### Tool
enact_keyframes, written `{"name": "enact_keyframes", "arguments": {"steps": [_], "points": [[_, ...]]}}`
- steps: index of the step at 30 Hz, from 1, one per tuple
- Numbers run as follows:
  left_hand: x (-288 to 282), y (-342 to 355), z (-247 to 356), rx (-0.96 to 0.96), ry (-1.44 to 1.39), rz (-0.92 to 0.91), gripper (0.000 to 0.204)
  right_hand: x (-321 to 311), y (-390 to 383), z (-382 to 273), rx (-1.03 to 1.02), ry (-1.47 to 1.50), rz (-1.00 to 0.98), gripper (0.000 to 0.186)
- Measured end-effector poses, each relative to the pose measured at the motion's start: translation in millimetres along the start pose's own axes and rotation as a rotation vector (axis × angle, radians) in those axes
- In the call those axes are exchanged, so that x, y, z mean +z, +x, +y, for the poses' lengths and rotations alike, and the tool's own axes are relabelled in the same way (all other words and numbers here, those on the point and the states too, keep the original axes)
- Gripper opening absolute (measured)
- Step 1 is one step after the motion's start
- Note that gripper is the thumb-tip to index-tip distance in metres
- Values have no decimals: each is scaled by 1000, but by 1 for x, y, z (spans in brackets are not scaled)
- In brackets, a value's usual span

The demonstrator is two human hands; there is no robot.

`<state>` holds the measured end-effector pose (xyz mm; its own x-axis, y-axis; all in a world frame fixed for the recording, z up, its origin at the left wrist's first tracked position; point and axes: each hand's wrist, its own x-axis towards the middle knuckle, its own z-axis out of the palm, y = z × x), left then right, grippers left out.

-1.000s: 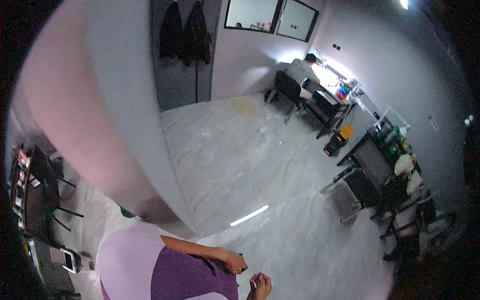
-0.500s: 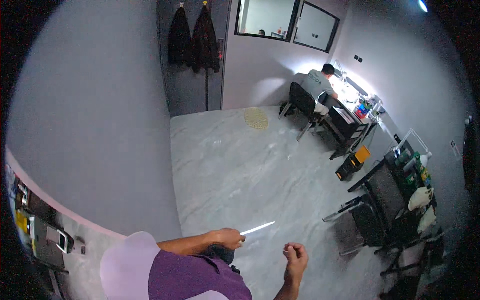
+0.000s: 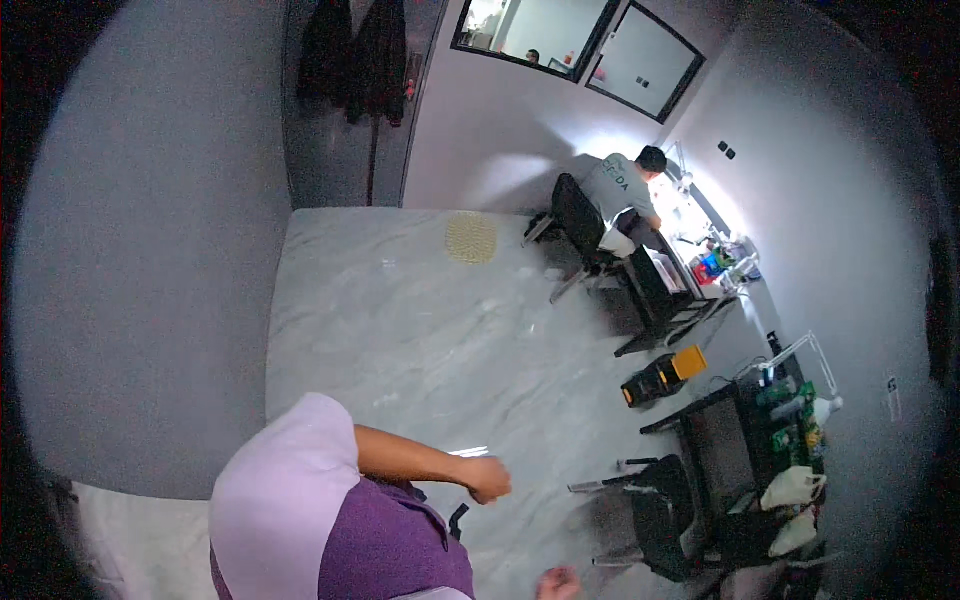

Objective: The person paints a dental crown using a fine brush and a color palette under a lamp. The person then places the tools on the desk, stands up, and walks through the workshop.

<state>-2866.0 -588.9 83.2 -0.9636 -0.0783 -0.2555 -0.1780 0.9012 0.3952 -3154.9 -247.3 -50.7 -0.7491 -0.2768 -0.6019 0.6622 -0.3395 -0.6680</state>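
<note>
My left hand (image 3: pixel 489 480) is in front of my body, its forearm crossing from the left over my purple top (image 3: pixel 385 530). Its fingers look curled in; whatever they hold, if anything, is hidden. A thin bright white streak (image 3: pixel 467 452) shows just behind that wrist; I cannot tell whether it is an object or a shine on the floor. Below the hand, a dark strap-like piece (image 3: pixel 458 520) sticks out by my top. At the lower edge my right hand (image 3: pixel 558 583) is partly cut off and blurred, over the floor, and its fingers cannot be made out.
Pale marbled floor (image 3: pixel 400 330) lies ahead, with a round yellowish mat (image 3: pixel 470 238). A person (image 3: pixel 615 190) sits at a lit desk at the far right. Nearer are a black-and-yellow box (image 3: pixel 663 376), a black chair (image 3: pixel 660 510) and a dark desk (image 3: pixel 720 450). A grey wall (image 3: pixel 150 250) stands left.
The view has shifted, so the room sits differently in it. My left hand has moved slightly right and down; my right hand has dropped to the lower edge, no longer showing its earlier finger pinch.
</note>
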Motion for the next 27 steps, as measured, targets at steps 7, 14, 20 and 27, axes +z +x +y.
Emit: {"name": "enact_keyframes", "arguments": {"steps": [7, 14, 20, 27], "points": [[-35, 90, -38, 89, -317, 181, 28, -33, 97, 133, 483, -830, -10, 18], [137, 110, -203, -497, -691, 55, 42, 49, 226, 64, 492, -1009, -17, 17], [188, 20, -272, -413, -260, -182, 11, 138, 428, -33, 405, -1006, 190, 16], [146, 201, -297, -773, -281, -377, 26, 313, 537, -74, -110, -804, -139, 15]]}}
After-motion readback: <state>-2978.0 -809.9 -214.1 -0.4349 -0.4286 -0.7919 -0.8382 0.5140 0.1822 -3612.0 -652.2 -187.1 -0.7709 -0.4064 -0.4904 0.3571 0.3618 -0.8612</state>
